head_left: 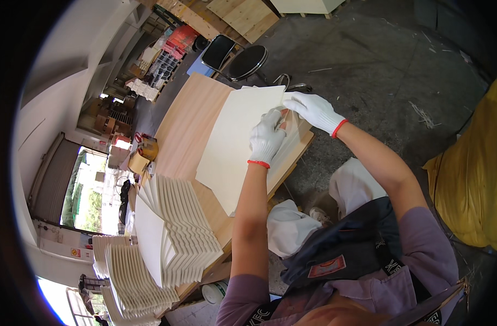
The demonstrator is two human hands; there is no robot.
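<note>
White gloves, red cuffs on both my hands. Left hand (266, 137) half-curled at the right side of the big white sheet (232, 138), which lies flat on the wooden table (191, 106). Right hand (316, 112) just beside it at the sheet's far right corner, fingers nearly straight and bent down. Some clear film (295, 134) seems to sit between and below my fingers; too blurry, so can't tell whether either hand grips it. Stack of creased white sheets (178, 233) at the table's near-left end. Black stool (248, 62) past the far end, yellow cloth (471, 174) off right.
</note>
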